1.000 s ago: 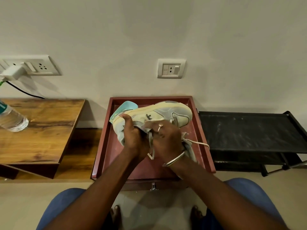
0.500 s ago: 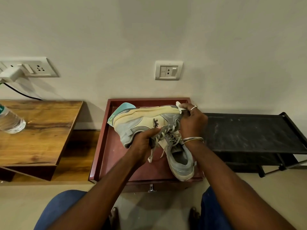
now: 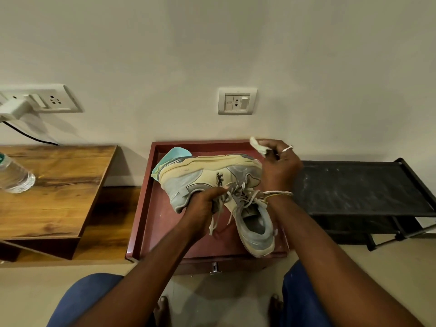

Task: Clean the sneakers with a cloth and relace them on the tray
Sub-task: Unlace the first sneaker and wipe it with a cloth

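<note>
A cream and grey sneaker is held on its side above the dark red tray, sole toward the wall. My left hand grips it at the tongue and laces. A second grey sneaker stands on the tray below, opening up, its pale laces loose. My right hand is at the toe of the held sneaker and pinches a small white cloth in its fingers.
A wooden side table with a plastic water bottle stands at the left. A black shoe rack stands at the right. Wall sockets sit above the tray. My knees and feet are below the tray.
My right hand moved from the laces up to the sneaker's toe with the white cloth. The second sneaker on the tray came into view. My left hand kept its grip.
</note>
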